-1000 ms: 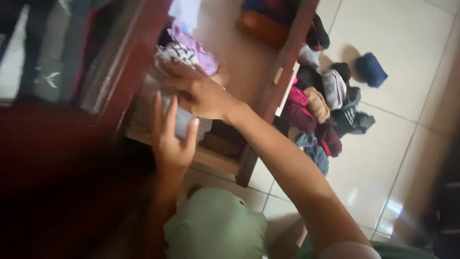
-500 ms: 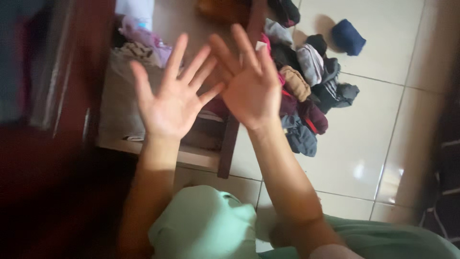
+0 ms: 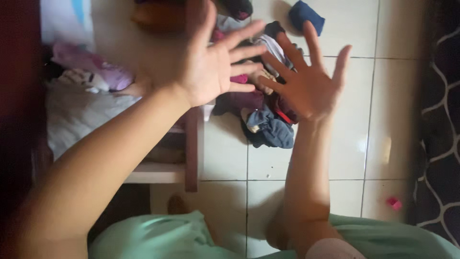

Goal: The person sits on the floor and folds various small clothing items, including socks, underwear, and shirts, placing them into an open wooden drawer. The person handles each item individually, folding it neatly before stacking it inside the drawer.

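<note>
Pale floor tiles [image 3: 383,120] are carrying a clothes heap [image 3: 268,120] beside the drawer [image 3: 191,144]. Both hands, left [image 3: 206,67] and right [image 3: 306,81], are hovering above it empty, fingers spread (best lowering toward one garment, I'd judge).

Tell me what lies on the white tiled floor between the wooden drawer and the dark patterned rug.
In the head view, a pile of mixed clothes lies beside the wooden drawer; toward the patterned rug, bare tiles.

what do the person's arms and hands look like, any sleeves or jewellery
Both forearms are bare up to the elbows: no sleeves, gloves, watch or bracelets show. No rings are visible on the left hand or right hand, though the picture is blurred. A light green garment covers the lap below.
</note>
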